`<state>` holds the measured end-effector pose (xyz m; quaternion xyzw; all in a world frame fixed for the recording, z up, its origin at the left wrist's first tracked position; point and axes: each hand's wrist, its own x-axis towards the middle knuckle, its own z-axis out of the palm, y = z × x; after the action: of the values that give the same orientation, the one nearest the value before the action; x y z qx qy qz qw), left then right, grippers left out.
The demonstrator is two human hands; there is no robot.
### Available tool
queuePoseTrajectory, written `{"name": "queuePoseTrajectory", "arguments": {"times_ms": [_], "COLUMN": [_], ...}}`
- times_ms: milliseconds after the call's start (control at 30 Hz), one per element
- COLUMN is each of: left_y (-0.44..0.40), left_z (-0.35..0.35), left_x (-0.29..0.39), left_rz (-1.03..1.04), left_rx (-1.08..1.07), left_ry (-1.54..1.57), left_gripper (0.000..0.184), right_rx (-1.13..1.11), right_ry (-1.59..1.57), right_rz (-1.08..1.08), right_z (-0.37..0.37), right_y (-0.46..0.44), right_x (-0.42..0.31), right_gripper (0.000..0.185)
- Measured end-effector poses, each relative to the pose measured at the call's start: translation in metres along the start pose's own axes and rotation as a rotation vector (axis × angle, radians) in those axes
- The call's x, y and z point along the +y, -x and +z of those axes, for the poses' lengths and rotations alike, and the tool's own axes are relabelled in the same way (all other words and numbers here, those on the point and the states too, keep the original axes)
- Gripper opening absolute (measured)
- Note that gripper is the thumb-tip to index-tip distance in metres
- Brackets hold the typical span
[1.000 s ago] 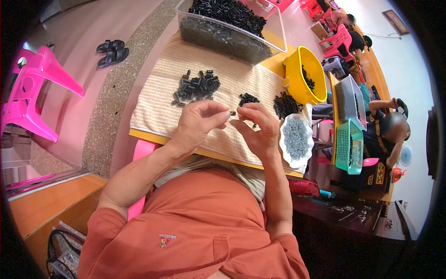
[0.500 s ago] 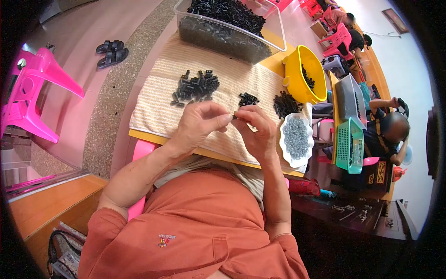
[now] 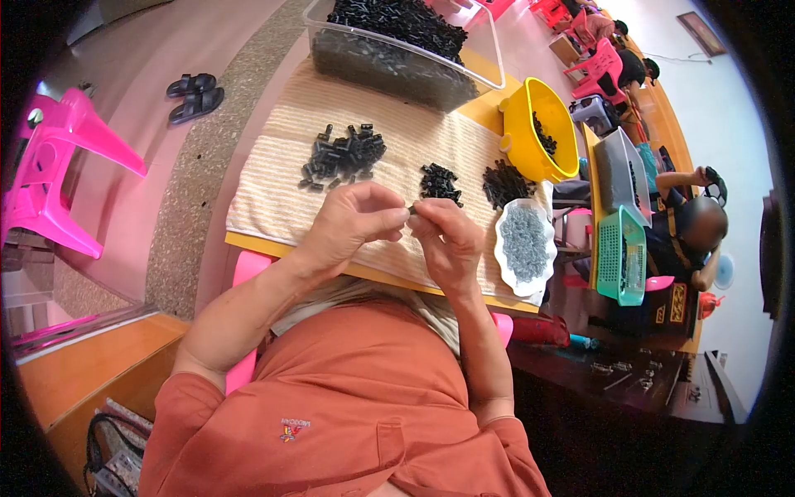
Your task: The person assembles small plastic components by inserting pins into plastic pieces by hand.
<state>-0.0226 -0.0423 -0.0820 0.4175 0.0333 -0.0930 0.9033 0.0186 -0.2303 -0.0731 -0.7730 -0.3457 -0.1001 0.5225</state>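
Note:
My left hand (image 3: 356,225) and my right hand (image 3: 447,240) meet fingertip to fingertip over the striped towel (image 3: 273,174). Between them they pinch a small black part (image 3: 411,210), mostly covered by the fingers. Beyond my left hand lies a loose pile of black cylindrical pieces (image 3: 344,155). A smaller pile of black parts (image 3: 440,184) is just past my right hand, with another dark pile (image 3: 506,185) to its right. A white scalloped dish (image 3: 501,253) of small clear pieces stands right of my right hand.
A clear bin (image 3: 397,74) full of black pieces stands at the table's far side, beside a yellow basin (image 3: 515,137). To the right are a green basket (image 3: 609,257), a grey bin (image 3: 613,178) and a seated person (image 3: 683,232). A pink stool (image 3: 62,166) stands left.
My hands have come together, and my right hand's fingers have closed round the small black part, which showed between the hands earlier. The view has shifted slightly.

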Motion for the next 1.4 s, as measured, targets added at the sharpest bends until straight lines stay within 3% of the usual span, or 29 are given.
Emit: {"name": "queuePoseTrajectory", "arguments": {"times_ms": [767, 1100, 1400], "left_y": [0.002, 0.003, 0.006], "left_z": [0.000, 0.003, 0.008], "left_x": [0.005, 0.001, 0.009], "left_rz": [-0.157, -0.201, -0.263], "left_rx": [-0.130, -0.041, -0.109], "left_ry": [-0.107, -0.058, -0.184], "left_gripper": [0.030, 0.026, 0.024], "right_rx": [-0.174, -0.068, -0.225], "right_ry": [0.166, 0.248, 0.175], "right_rz": [-0.077, -0.126, -0.074], "right_z": [-0.012, -0.011, -0.029], "right_y": [0.002, 0.016, 0.013], "right_x": [-0.022, -0.021, -0.026], "right_gripper": [0.034, 0.026, 0.028]}}
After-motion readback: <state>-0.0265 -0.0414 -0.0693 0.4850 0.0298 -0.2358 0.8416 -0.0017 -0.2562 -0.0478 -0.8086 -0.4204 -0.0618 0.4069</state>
